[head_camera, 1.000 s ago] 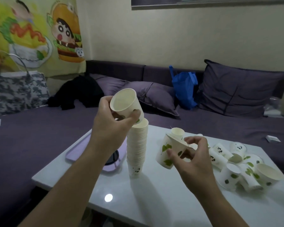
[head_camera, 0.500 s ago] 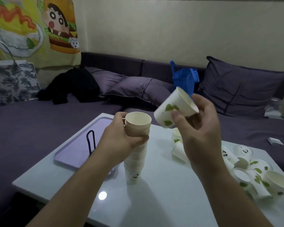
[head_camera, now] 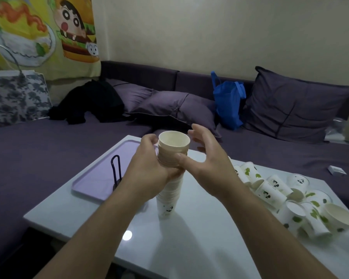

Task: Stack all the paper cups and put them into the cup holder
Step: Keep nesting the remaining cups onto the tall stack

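A tall stack of paper cups (head_camera: pixel 169 196) stands upright on the white table (head_camera: pixel 189 248), its top cup's mouth open toward me. My left hand (head_camera: pixel 149 170) grips the upper part of the stack from the left. My right hand (head_camera: pixel 206 158) is beside the stack's top on the right, fingers spread and straight, thumb touching the cups. Several loose cups (head_camera: pixel 290 200) with panda and green leaf prints lie in a heap at the table's right. A dark wire cup holder (head_camera: pixel 115 174) stands on a lilac tray (head_camera: pixel 101 174), partly hidden by my left forearm.
A purple sofa (head_camera: pixel 48 150) wraps around the table's far and left sides, with cushions, a black garment (head_camera: pixel 89 103) and a blue bag (head_camera: pixel 228 101) on it. A small white box (head_camera: pixel 336 170) lies on the sofa at right. The table's near edge runs below my arms.
My right hand has set its leaf-print cup onto the stack's top and let go, fingers now spread. My left hand keeps gripping the stack. The camera view shifted slightly.
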Tool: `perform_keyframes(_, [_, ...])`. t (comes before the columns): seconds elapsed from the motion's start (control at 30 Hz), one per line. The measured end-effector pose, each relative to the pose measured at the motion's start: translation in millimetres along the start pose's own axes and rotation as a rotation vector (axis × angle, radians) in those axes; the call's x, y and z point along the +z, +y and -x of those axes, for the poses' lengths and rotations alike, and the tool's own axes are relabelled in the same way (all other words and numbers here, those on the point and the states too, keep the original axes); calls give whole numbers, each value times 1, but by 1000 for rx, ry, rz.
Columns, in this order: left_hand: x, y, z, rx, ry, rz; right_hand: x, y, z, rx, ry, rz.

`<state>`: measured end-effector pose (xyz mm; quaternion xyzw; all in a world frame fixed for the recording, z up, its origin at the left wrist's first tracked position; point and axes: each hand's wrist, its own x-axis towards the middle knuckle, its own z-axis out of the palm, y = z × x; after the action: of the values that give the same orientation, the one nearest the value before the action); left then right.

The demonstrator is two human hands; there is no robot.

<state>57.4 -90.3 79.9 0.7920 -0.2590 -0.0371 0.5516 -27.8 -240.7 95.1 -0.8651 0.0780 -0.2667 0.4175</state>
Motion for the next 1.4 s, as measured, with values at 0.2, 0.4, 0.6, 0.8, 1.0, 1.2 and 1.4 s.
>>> perform_keyframes(0.2, [3,18,31,288,171,-89,-17,47,58,198,144,-49])
perform_keyframes(0.4, [44,36,61,285,-53,106,-37,93,101,385,127,164])
perform_keyframes(0.6, [117,12,75,25,-275,-79,-91,122,119,401,219,522])
perform_keyframes(0.8, [147,4,85,-38,-383,-98,-130,160,123,550,308,699])
perform_keyframes(1.0, [156,3,85,-106,-438,-61,-135,174,116,637,236,733])
perform_keyframes(1.2, [158,4,86,-128,-466,-71,-143,166,112,634,186,672])
perform_keyframes(1.4, [159,12,88,-150,-434,33,-146,133,119,604,305,-373])
